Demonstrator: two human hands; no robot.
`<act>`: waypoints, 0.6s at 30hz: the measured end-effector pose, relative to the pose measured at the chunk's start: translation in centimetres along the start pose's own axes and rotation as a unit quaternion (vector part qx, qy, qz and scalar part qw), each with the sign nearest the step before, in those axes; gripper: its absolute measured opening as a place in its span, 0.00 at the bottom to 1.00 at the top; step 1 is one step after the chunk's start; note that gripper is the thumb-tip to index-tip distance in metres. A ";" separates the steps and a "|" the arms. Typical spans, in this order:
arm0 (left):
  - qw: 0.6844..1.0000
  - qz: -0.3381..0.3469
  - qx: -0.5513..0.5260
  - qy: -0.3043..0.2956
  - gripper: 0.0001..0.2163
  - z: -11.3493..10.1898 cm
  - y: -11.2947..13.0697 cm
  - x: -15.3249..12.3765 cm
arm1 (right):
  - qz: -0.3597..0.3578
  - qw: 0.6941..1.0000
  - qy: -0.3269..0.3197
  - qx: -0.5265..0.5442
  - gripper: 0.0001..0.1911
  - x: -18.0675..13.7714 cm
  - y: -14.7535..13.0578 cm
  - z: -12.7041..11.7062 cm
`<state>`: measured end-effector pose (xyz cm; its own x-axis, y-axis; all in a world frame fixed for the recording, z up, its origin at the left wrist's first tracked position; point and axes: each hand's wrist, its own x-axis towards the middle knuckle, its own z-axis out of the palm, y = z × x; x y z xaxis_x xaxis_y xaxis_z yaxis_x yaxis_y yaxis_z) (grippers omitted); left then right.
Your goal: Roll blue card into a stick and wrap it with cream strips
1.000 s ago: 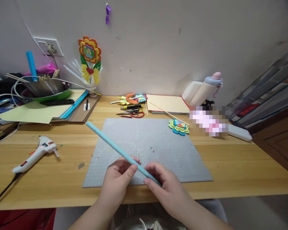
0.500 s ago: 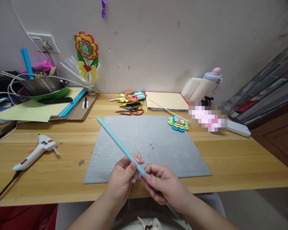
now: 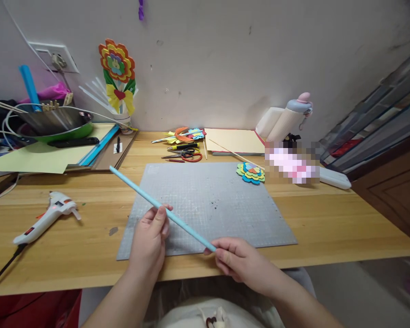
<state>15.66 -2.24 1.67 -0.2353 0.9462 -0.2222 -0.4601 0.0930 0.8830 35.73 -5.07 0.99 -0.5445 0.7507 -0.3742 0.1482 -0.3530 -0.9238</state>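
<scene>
Both my hands hold a long thin light-blue stick [image 3: 136, 190] slantwise above the grey cutting mat [image 3: 218, 200]. My left hand [image 3: 149, 239] pinches it near its middle, over the mat's near left corner. My right hand [image 3: 241, 263] is closed around its near end at the table's front edge. The stick's far end points up and left past the mat's edge.
A white glue gun [image 3: 46, 216] with a black cord lies at the left. A layered paper flower [image 3: 250, 173] sits on the mat's far right corner. Scissors [image 3: 184, 156], paper scraps, card sheets, a green pan [image 3: 54, 123] and a flower on a stick [image 3: 118, 68] stand along the back.
My hands have slid apart along the stick: the left went up toward its middle, the right stayed at the near end. The stick has shifted left and lies flatter.
</scene>
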 end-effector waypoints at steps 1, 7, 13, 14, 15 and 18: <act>1.000 -0.002 0.002 0.000 0.15 -0.1 0.1 0.1 | 0.000 1.000 0.009 -0.005 0.18 -0.2 -0.1 -0.3; 0.999 0.012 0.002 0.038 0.16 -1.7 1.0 0.8 | -0.030 0.982 0.048 -0.178 0.18 -1.6 -0.9 -1.8; 0.996 0.042 0.019 0.078 0.19 -4.5 2.8 1.8 | 0.004 0.968 0.045 -0.246 0.17 -4.1 -0.5 -5.8; 0.997 0.031 0.032 0.069 0.19 -4.8 3.0 1.8 | 0.019 0.973 0.056 -0.223 0.17 -4.5 -0.2 -6.7; 0.997 0.017 0.045 0.058 0.20 -5.1 3.2 1.7 | 0.034 0.979 0.070 -0.186 0.17 -4.8 0.2 -7.7; 0.996 -0.025 0.078 0.030 0.21 -5.6 3.2 1.2 | 0.036 0.990 0.131 -0.022 0.23 -5.5 1.2 -10.2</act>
<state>9.12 -2.49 1.90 -0.2676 0.9197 -0.2872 -0.3344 0.1909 0.9229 47.33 -3.87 1.14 -0.2993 0.8458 -0.4415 0.2180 -0.3899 -0.8947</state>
